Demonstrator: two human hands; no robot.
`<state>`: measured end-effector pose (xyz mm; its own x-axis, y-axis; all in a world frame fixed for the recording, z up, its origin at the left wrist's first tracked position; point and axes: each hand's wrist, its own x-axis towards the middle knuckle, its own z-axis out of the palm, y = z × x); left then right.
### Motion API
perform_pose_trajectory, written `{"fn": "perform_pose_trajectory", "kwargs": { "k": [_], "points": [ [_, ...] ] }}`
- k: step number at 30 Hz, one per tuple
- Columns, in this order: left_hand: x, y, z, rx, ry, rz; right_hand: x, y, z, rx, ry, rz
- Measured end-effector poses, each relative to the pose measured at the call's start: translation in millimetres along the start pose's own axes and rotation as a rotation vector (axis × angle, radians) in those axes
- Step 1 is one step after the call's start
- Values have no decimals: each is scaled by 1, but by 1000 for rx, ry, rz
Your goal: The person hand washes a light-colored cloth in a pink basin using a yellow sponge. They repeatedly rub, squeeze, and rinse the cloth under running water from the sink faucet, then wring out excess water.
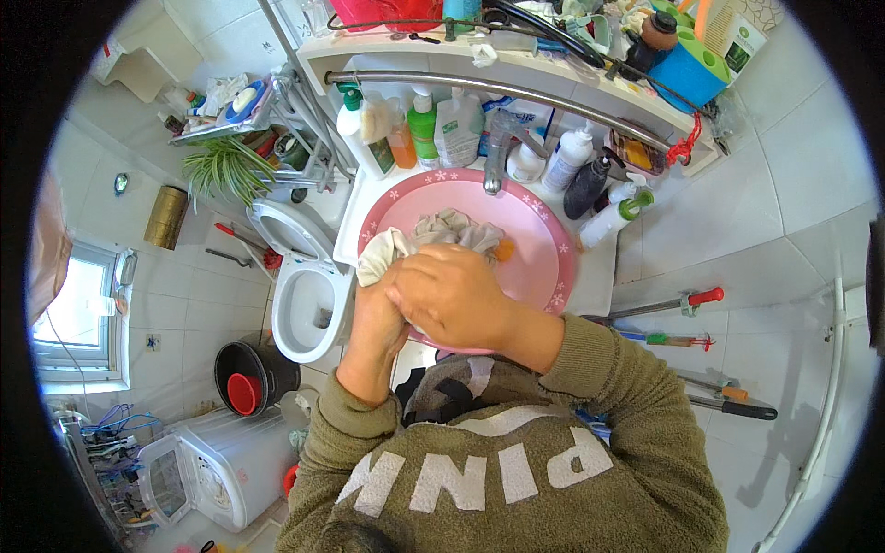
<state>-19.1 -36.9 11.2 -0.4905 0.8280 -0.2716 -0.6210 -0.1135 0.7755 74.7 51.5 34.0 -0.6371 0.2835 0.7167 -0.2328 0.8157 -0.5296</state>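
Over the near left part of a pink basin (pixel 477 181) with a flowered rim, my two hands are pressed together on a light-coloured wet-looking cloth (pixel 382 254). My right hand (pixel 453 297) lies on top with its fingers curled, and it covers most of my left hand (pixel 377 332). A pale end of the cloth sticks out past my left hand. Bunched greyish-beige cloth (pixel 460 231) lies in the basin just beyond my hands. Beside it is a small orange thing (pixel 505 249), partly hidden. The metal faucet (pixel 495 162) points down over the basin's far edge.
Pump bottles, among them a green one (pixel 422 128) and a black one (pixel 586 188), line the counter's back. A metal rail (pixel 484 84) runs above under a crowded shelf. Left stand a toilet (pixel 311 311) and a black bucket (pixel 276 373). Long-handled tools (pixel 705 297) hang at right.
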Motion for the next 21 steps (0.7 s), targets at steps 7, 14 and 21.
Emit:
{"fn": "perform_pose_trajectory", "kwargs": {
  "k": [7, 14, 21],
  "points": [
    [3, -3, -1, 32, 5, 16, -6, 21, -5, -55, 19, 27],
    [-5, 17, 19, -29, -96, 28, -2, 46, -26, -62, -62, 378],
    [-11, 27, 8, -50, -56, 39, -16, 47, -59, 417, -304, 708]
  ]
}}
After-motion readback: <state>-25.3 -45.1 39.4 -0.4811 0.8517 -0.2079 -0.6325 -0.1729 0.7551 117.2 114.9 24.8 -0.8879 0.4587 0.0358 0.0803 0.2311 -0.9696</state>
